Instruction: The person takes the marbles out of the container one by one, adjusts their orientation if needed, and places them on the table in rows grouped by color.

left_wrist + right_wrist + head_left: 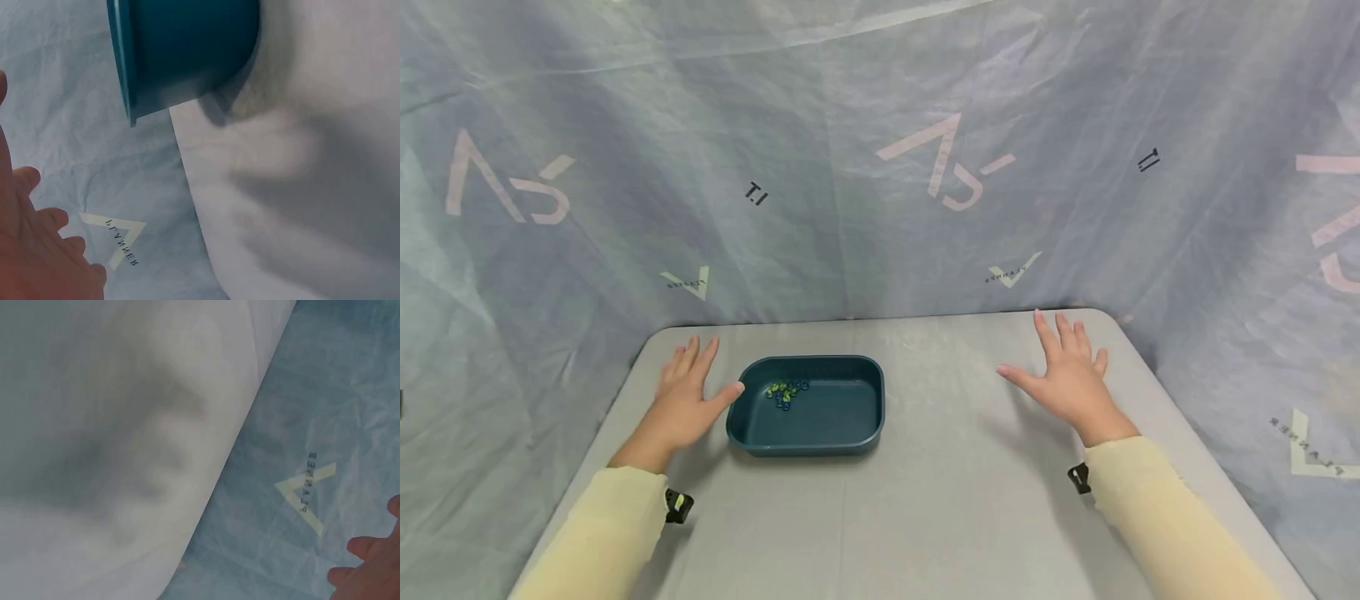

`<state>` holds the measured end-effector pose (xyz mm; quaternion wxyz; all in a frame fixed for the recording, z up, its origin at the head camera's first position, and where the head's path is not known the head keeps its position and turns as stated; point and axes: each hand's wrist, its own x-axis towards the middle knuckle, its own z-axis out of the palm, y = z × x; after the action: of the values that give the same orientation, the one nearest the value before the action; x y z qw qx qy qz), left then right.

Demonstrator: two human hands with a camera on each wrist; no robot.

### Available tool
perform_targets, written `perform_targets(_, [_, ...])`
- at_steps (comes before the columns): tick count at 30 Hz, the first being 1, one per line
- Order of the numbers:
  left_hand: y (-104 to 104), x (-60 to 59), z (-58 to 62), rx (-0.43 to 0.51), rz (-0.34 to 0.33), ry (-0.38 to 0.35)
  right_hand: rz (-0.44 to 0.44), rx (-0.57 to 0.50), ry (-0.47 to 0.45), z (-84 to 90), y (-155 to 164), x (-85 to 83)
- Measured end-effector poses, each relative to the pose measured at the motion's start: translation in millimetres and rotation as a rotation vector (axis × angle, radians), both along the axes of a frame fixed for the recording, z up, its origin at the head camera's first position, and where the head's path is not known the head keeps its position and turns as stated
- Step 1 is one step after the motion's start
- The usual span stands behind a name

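From the head camera, both arms are stretching forward over the grey table, pale yellow sleeves covering them down to the wrists. The left hand is hovering just left of the teal tray, palm down, fingers straight and a bit spread, thumb pointing at the tray's near-left corner and almost touching the rim. It's gripping nothing. The right hand is floating well to the right of the tray, also palm down with fingers fanned out, and it's holding nothing either. A little pile of small green and blue rings is sitting inside the tray, toward its far-left corner. Wrinkly bluish sheeting with pale logos is hanging behind the tray and round the table's sides.

From the left wrist camera, the left hand is showing at the bottom-left with relaxed, uncurled fingertips, and the tray is filling the top of the shot, resting on the table, clear of the fingers.

From the right wrist camera, only a few fingertips of the right hand are peeking in at the lower right, loose and not pinching anything. The tray isn't in this shot, just the table and the sheeting with a logo on it.
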<state>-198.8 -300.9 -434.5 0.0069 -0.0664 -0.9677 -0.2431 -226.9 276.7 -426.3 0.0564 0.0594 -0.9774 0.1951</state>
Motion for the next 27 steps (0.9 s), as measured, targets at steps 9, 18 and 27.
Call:
perform_targets(9, [0,0.9,-17.7,0.151,0.012,-0.051,0.05,-0.049,0.056,-15.6,-25,-2.3])
perform_targets(18, [7,2.3,-35.0,0.315,0.04,-0.089,0.086,-0.142,0.046,-22.5,-57,-3.7])
perform_targets(27, [11,1.5,-52.9,0.58,0.097,-0.145,0.132,-0.142,0.054,-31.7,-88,-6.4])
